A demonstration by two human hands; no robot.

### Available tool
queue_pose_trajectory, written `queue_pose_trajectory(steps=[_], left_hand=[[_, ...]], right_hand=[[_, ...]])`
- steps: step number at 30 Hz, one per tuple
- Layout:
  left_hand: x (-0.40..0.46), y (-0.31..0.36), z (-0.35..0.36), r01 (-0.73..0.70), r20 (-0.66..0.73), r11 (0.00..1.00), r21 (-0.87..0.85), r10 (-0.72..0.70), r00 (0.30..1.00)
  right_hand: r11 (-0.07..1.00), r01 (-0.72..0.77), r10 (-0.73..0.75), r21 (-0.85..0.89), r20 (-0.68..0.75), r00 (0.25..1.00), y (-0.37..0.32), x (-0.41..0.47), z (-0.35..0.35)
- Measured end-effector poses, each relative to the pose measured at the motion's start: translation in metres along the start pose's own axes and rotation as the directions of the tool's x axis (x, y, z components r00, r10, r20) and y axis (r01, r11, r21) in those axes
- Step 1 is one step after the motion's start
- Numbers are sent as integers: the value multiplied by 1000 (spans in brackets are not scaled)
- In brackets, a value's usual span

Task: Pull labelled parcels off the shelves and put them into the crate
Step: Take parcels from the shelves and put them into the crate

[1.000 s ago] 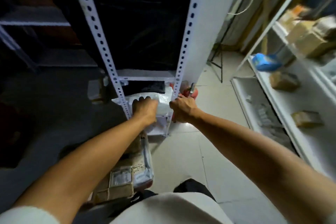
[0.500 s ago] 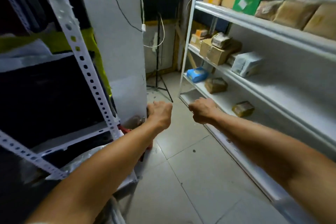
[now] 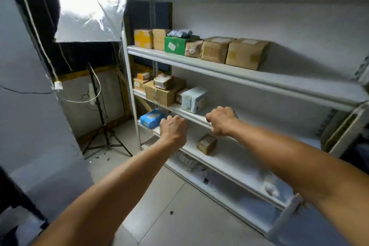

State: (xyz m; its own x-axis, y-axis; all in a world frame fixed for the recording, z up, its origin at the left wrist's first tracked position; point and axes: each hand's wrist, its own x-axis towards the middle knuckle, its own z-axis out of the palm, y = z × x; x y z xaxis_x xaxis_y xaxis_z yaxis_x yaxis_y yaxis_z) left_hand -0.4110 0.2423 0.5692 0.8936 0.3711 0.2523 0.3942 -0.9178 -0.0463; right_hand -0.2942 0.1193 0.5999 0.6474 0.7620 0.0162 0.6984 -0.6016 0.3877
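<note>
I face a white shelf rack (image 3: 229, 75) with parcels on its shelves. Both arms reach toward it. My left hand (image 3: 173, 129) is a curled fist holding nothing, in front of a blue parcel (image 3: 151, 118). My right hand (image 3: 221, 120) is also curled and empty, level with the edge of the third shelf, just right of a white labelled parcel (image 3: 193, 99). A small brown parcel (image 3: 206, 144) lies on the shelf below my right hand. Brown boxes (image 3: 246, 53) and a green box (image 3: 175, 45) line the shelf above. The crate is out of view.
A light stand (image 3: 99, 110) with a bright softbox (image 3: 89, 2) occupies the back left corner. A grey panel (image 3: 30, 106) stands at my left. Tiled floor (image 3: 179, 205) runs between it and the rack. Small items lie on the rack's bottom shelf (image 3: 191, 163).
I have let go of the white parcel at the left rack and turned right to face the white shelves. Both hands have swung over, empty, and come closer to the third shelf.
</note>
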Motion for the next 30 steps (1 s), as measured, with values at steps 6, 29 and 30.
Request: queue_pose_trajectory(steps=[6, 29, 30], left_hand=[[64, 62, -6, -124, -77, 992, 20, 125, 989], [338, 102, -7, -338, -230, 906, -255, 283, 931], [356, 100, -7, -343, -239, 898, -277, 282, 929]], right_hand=[[987, -157, 157, -16, -41, 987, 77, 3, 10], [829, -445, 528, 340, -212, 822, 226, 143, 16], [824, -452, 537, 343, -214, 816, 233, 155, 15]])
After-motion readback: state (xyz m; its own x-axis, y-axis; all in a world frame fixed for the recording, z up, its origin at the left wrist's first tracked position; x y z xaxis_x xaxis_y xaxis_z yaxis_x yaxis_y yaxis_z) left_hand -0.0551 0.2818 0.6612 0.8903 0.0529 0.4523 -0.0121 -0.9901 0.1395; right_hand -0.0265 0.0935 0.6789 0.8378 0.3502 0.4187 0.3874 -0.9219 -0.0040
